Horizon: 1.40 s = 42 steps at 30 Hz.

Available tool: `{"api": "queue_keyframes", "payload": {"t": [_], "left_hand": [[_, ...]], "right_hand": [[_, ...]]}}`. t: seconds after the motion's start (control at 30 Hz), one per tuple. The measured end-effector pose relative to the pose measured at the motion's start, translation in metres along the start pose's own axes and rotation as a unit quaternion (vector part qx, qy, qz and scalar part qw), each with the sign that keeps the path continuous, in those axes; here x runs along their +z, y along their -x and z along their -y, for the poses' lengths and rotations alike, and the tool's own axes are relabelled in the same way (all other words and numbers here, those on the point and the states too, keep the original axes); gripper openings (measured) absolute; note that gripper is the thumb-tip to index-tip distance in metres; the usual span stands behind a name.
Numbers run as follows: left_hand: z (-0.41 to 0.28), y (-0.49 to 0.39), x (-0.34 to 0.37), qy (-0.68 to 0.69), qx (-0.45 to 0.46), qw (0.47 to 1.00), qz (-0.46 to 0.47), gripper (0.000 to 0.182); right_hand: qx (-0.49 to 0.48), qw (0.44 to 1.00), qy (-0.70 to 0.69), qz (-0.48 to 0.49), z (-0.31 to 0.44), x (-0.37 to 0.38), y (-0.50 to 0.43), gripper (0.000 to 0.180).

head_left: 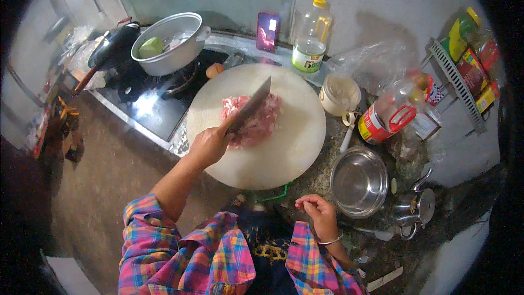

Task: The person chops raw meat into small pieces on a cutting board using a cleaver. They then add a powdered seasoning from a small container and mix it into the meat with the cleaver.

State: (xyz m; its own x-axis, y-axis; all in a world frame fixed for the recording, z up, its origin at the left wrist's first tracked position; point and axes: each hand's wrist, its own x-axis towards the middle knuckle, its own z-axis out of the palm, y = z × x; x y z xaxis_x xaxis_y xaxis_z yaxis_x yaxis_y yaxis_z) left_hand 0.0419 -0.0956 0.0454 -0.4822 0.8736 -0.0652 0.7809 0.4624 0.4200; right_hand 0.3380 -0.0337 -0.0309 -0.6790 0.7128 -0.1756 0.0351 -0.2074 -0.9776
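My left hand grips the handle of a cleaver, its wide blade slanting up and away over a mound of chopped raw meat. Whether the edge touches the meat, I cannot tell. The pale pink meat lies near the middle of a thick, round, white cutting board, partly hidden by the blade. Below the board's right side, my right hand hovers near my body with its fingers loosely curled. Nothing shows in it, and a bracelet circles its wrist.
A stainless steel bowl and a metal teapot stand on the right. Behind the board are a phone, an oil bottle and a lidded tub. A metal pot sits on the black cooktop, near a wok.
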Motion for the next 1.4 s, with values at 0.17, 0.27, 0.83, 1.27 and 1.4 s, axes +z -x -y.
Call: {"api": "queue_keyframes", "payload": {"t": [0.17, 0.27, 0.83, 1.27, 1.4], "left_hand": [[0.002, 0.003, -0.015, 0.202, 0.033, 0.976, -0.080, 0.054], [-0.015, 0.012, -0.015, 0.374, 0.111, 0.909, -0.145, 0.056], [0.043, -0.015, 0.091, 0.466, 0.171, 0.867, -0.051, 0.031], [0.287, -0.004, 0.013, 0.115, -0.066, 0.914, -0.383, 0.016], [0.282, -0.014, 0.022, 0.063, 0.032, 0.916, -0.396, 0.020]], "right_hand": [[0.009, 0.999, 0.034, -0.017, 0.006, -0.005, 0.002, 0.014], [0.014, 0.998, 0.065, -0.001, 0.011, 0.001, -0.005, 0.015], [0.046, 0.996, -0.022, -0.067, 0.013, 0.092, -0.114, 0.026], [-0.104, 0.952, 0.163, -0.237, 0.097, 0.112, -0.086, 0.017], [0.046, 0.927, 0.314, -0.199, 0.084, 0.135, -0.097, 0.021]]}}
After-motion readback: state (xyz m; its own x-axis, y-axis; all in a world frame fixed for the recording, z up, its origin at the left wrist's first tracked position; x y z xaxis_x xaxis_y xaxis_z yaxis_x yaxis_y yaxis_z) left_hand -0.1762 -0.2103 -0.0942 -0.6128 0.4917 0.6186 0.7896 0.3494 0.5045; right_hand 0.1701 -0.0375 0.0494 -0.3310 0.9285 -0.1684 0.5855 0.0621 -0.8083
